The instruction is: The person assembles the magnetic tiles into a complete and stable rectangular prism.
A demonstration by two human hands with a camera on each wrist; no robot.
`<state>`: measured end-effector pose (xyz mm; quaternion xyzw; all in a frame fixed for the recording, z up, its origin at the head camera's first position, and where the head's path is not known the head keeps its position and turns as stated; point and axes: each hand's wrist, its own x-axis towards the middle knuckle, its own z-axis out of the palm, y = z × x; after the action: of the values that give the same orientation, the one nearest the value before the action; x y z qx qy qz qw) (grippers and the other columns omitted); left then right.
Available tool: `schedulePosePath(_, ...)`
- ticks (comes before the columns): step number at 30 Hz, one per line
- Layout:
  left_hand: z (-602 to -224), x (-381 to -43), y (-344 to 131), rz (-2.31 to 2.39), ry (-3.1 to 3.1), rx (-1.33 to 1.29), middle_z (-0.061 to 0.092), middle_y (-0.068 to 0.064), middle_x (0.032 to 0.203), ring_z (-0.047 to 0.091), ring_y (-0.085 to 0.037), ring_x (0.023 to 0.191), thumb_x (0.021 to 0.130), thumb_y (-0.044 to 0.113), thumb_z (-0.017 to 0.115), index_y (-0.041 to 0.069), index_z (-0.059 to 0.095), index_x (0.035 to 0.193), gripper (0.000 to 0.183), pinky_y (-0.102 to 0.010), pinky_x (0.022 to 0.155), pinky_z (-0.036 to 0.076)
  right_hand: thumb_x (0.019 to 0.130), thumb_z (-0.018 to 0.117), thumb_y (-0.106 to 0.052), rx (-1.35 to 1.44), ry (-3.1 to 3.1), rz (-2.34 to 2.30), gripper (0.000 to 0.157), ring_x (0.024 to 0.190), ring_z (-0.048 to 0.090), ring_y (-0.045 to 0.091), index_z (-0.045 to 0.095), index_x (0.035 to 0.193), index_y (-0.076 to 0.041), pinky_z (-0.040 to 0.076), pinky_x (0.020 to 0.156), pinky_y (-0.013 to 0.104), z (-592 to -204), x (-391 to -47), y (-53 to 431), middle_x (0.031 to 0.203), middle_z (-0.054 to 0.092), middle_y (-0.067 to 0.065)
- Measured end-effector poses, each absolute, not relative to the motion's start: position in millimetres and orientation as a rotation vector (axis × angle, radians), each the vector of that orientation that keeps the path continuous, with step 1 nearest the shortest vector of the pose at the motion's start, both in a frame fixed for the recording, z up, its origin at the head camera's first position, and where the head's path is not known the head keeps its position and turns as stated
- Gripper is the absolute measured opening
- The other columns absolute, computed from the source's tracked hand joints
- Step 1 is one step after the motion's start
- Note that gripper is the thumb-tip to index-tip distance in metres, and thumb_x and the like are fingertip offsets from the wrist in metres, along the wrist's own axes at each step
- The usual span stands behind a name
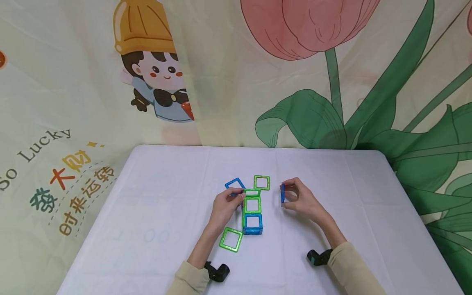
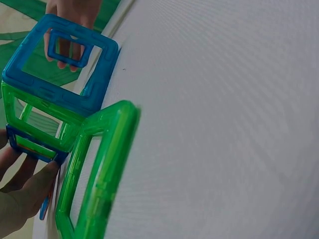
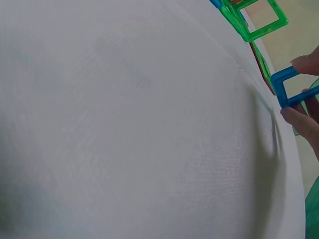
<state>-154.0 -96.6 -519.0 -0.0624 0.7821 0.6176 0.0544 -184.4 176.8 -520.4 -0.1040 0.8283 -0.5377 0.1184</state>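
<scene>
My left hand (image 1: 223,207) grips a dark blue square magnetic tile (image 2: 34,144) at the far left side of a joined block of magnetic tiles. That block has a green face (image 1: 252,204) and a blue face (image 1: 253,226) nearer me. The left fingers partly hide its far end. To the right, apart from the block, my right hand (image 1: 304,200) pinches a blue square magnetic tile (image 3: 280,89) by its edges, standing on edge as seen from the head. Thumb and fingertips lie on opposite sides of its frame.
Around the block lie a loose green tile (image 1: 231,239) at the near left, a green tile (image 1: 262,182) at the far right and a blue tile (image 1: 234,183) at the far left. A white cloth (image 1: 166,205) covers the table, with a printed curtain (image 1: 221,82) behind.
</scene>
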Motion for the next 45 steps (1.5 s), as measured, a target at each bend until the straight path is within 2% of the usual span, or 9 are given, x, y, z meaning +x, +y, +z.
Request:
schedulePosePath(26, -518, -155, -98, 1.868, 2.371, -0.181, 0.070, -0.006, 0.126, 0.069, -0.019, 0.107, 0.098, 0.026, 0.070, 0.012, 0.072, 0.124, 0.030, -0.031, 0.086, 0.058, 0.078, 0.078, 0.008, -0.346, 2.345, -1.634, 0.069, 0.142, 0.047, 0.039, 0.044, 0.136, -0.006, 0.043, 0.115, 0.045, -521, -183, 171, 0.143, 0.053, 0.018)
schedulePosePath(39, -519, -155, -98, 1.869, 2.370, -0.172, 0.070, -0.009, 0.127, 0.069, -0.019, 0.107, 0.098, 0.027, 0.069, 0.010, 0.072, 0.124, 0.031, -0.029, 0.084, 0.057, 0.079, 0.078, 0.006, -0.326, 2.323, -1.620, 0.068, 0.142, 0.048, 0.036, 0.045, 0.137, -0.008, 0.044, 0.115, 0.044, -523, -183, 164, 0.143, 0.054, 0.016)
schedulePosePath(45, -520, -156, -98, 1.875, 2.370, -0.175, 0.070, -0.009, 0.128, 0.069, -0.020, 0.108, 0.098, 0.027, 0.069, 0.010, 0.072, 0.124, 0.031, -0.032, 0.087, 0.058, 0.079, 0.079, 0.006, -0.335, 2.328, -1.613, 0.068, 0.140, 0.049, 0.036, 0.045, 0.137, -0.008, 0.043, 0.115, 0.045, -523, -183, 161, 0.142, 0.054, 0.016)
